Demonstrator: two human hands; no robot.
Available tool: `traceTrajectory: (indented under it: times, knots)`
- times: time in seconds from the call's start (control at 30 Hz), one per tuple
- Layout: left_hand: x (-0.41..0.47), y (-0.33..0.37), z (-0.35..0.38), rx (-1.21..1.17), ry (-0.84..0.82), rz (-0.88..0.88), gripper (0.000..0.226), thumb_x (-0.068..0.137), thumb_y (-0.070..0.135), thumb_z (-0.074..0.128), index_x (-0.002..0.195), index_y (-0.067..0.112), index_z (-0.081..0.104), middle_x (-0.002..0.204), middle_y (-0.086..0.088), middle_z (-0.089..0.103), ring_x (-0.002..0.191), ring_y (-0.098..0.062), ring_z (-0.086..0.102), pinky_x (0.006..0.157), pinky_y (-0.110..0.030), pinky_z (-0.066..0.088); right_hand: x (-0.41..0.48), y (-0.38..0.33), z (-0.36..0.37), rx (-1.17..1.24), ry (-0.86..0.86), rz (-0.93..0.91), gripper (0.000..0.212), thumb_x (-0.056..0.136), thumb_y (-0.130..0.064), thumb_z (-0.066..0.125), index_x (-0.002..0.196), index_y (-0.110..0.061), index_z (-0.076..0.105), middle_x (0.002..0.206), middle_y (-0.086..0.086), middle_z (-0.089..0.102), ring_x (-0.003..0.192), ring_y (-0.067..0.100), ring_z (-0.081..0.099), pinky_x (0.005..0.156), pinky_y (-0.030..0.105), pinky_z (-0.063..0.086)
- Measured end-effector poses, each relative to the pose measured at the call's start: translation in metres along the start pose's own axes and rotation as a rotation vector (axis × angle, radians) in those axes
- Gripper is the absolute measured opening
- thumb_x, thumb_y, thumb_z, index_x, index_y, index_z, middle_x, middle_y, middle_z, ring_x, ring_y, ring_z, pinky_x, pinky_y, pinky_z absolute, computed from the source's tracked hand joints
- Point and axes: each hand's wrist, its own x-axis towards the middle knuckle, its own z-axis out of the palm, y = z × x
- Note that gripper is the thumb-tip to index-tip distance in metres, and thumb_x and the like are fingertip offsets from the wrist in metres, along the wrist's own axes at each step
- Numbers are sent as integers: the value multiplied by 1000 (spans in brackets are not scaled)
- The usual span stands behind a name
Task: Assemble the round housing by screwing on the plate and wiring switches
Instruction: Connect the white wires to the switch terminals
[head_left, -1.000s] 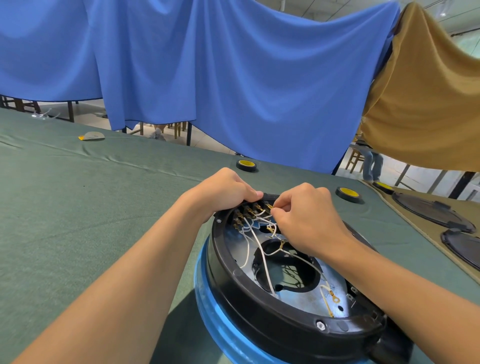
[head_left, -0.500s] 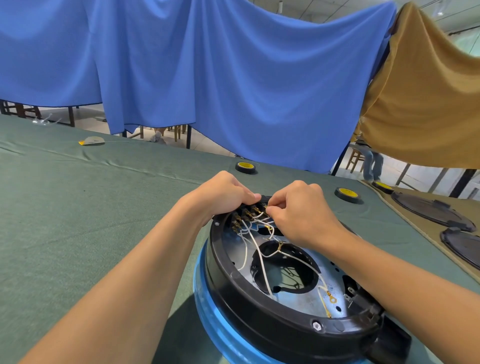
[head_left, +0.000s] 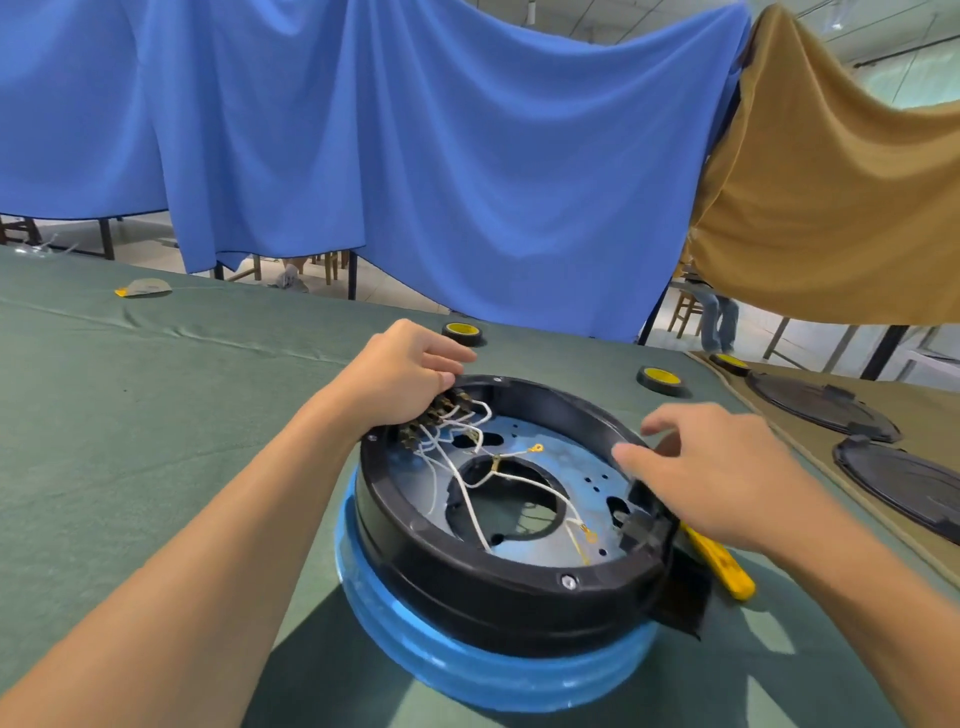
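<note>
Grips housing (head_left: 493, 582) rim beside the switches (head_left: 441, 410) with left hand (head_left: 405, 374), hovers right hand (head_left: 727, 478) open, empty, over yellow tool (head_left: 722, 569); probably best keeping loose wires (head_left: 467, 486) unsnagged.

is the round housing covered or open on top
Open. The black round housing has no cover on it: the metal plate and loose white wires inside show plainly from above.
</note>
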Motion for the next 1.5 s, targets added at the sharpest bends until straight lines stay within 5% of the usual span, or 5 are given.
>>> traceTrajectory:
  times: [0.3,0.57,0.8,1.03,1.5]
  knots:
    - [-2,2,-11,216,104,-155,48,94,-4,38,127,19,66,129,-11,65,121,-30,55,93,-34,45,1,3,24,665,-117,13,17,89,-30,64,89,-16,73,85,-1,75,89,23,70,88,46,54]
    - [-4,17,-31,393,-19,-227,49,96,42,58,141,26,48,143,-6,53,128,-30,50,108,-42,39,39,6,22,988,-364,-74,16,93,-11,62,96,-22,73,88,-1,76,71,5,71,55,13,51]
    - [-15,42,-31,534,-296,-72,61,95,56,52,148,30,39,154,5,41,140,-18,41,118,-39,28,62,-9,19,931,-586,-156,27,95,-11,58,118,-23,67,116,8,70,94,13,66,84,28,56]
    - [-34,86,-23,607,-324,166,43,88,60,58,122,34,64,115,14,69,104,-11,63,92,-32,46,51,-21,38,738,-85,-167,11,91,-26,65,95,-23,74,90,-3,73,68,8,63,71,27,51]
    - [-24,77,27,576,-363,250,18,88,45,70,85,27,73,66,13,68,64,-4,60,60,-24,45,29,-14,46,906,-69,-92,9,89,-13,66,95,-16,72,95,3,73,90,16,66,82,28,52]
